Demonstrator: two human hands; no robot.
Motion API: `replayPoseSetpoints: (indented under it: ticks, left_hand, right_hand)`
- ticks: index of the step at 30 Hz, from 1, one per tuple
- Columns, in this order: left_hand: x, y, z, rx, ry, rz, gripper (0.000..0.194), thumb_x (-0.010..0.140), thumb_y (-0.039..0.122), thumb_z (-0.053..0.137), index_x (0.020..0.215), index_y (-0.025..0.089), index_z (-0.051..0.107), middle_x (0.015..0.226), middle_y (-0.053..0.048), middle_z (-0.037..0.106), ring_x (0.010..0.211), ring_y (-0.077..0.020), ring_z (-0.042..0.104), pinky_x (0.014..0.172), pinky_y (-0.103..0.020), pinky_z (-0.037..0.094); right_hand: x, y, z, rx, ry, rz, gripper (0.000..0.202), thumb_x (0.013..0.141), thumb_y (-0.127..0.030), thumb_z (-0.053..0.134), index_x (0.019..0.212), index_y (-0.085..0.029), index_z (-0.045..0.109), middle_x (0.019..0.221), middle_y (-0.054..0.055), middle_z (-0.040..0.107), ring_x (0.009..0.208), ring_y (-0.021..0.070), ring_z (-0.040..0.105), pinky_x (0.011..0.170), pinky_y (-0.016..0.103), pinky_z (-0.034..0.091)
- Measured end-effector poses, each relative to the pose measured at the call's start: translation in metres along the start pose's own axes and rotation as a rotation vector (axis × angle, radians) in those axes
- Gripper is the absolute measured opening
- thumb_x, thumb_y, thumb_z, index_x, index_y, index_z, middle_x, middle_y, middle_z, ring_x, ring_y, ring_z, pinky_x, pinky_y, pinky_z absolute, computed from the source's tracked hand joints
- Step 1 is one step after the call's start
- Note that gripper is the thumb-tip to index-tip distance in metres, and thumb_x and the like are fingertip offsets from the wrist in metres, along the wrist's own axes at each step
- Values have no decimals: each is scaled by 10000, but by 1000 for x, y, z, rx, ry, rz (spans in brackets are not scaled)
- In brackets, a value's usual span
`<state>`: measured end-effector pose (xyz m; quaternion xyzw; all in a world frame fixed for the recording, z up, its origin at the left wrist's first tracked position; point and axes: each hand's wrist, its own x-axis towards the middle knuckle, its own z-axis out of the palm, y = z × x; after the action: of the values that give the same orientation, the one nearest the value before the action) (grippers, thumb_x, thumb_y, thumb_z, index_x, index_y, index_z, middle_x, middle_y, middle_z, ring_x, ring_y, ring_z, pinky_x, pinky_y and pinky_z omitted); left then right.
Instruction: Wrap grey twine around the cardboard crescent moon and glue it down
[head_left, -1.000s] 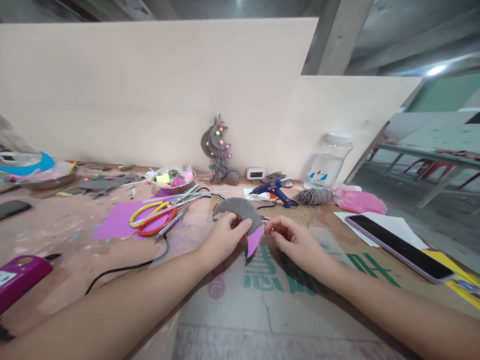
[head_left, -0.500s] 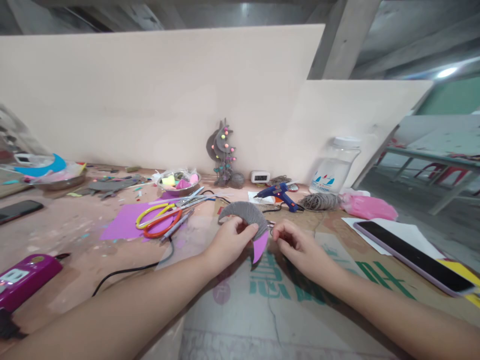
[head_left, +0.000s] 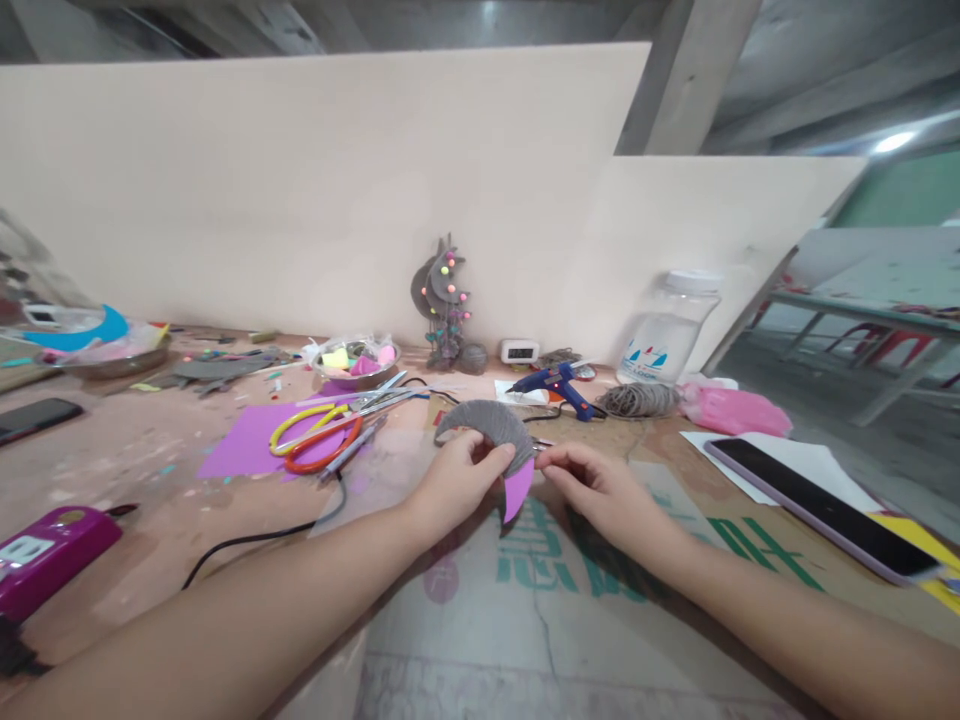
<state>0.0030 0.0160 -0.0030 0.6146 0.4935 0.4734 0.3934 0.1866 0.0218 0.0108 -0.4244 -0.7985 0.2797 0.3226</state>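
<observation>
Left hand [head_left: 461, 482] grips a crescent [head_left: 489, 430] wrapped in grey twine, thumb over its inner edge, fingers curled behind; the lower tip is bare pink foam. Right hand [head_left: 596, 485] sits just beside the crescent's right edge, fingertips pinched together on what looks like the twine end; the strand itself is too thin to confirm. Both hands hover over printed cardboard [head_left: 570, 590] on the counter [head_left: 135, 470]. Beyond the left hand: yellow and orange scissors [head_left: 315, 435] on a purple sheet [head_left: 240, 445]; beyond the right hand: a blue glue gun [head_left: 559, 387] and a twine bundle [head_left: 639, 400]; a phone [head_left: 817, 505] lies well right of the right hand.
</observation>
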Motion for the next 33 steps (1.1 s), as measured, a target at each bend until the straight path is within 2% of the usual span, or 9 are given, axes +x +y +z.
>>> replayPoseSetpoints:
  ticks: [3,9,15,19,25,26,28,31,33]
  left_hand:
    - [0,0,0,25,15,-8,299,761,417,527,591,186,443,549,27,500,544,-124,494,515,-244,346]
    - [0,1,0,22,20,-19,319,757,425,531,566,186,439,519,29,499,529,-122,494,522,-245,349]
    - [0,0,0,0,6,-2,299,774,410,524,595,185,440,538,29,507,537,-122,503,523,-242,360]
    - [0,-2,0,19,8,-1,285,777,399,521,605,183,448,551,23,517,553,-127,510,521,-243,359]
    - [0,1,-1,38,12,-14,311,778,429,516,603,183,440,549,26,517,555,-131,516,536,-250,364]
    - [0,1,-1,31,9,-18,307,778,426,516,606,182,443,551,26,516,557,-130,517,533,-247,364]
    - [0,2,-1,14,0,-21,294,779,412,517,614,178,452,559,26,514,559,-127,517,524,-241,362]
    - [0,3,-1,12,-10,-6,290,777,401,521,606,176,460,556,26,513,551,-123,511,519,-238,359]
    - [-1,4,-1,12,-11,2,300,778,407,519,595,177,459,547,26,513,542,-122,505,519,-240,360]
  right_hand:
    - [0,-2,0,17,13,28,154,840,-266,455,821,-187,585,749,14,600,680,138,550,603,255,437]
    - [-2,-1,0,53,-13,58,156,869,-276,418,812,-184,530,581,-47,448,503,92,406,484,208,332]
    - [-2,3,-1,51,-41,53,259,907,-330,357,742,-178,486,583,-44,396,524,91,372,499,211,313]
    - [-2,1,-2,0,-15,75,270,884,-364,395,706,-180,482,572,-44,384,532,100,381,509,224,310]
    - [-4,-11,-5,-36,49,34,380,880,-409,377,569,-190,399,538,-37,356,519,108,380,513,240,306]
    - [-4,-12,-6,-23,77,34,342,867,-408,410,604,-191,431,559,-35,384,535,111,397,521,240,318]
    - [-2,-11,-6,28,145,48,205,833,-393,486,797,-195,522,656,-24,472,578,118,437,539,240,351]
    - [2,-6,-5,86,162,76,315,819,-367,516,1087,-203,512,794,9,563,594,124,469,547,254,384]
    - [5,-3,-3,87,109,64,313,823,-368,510,1083,-199,550,867,37,600,649,137,511,592,270,413]
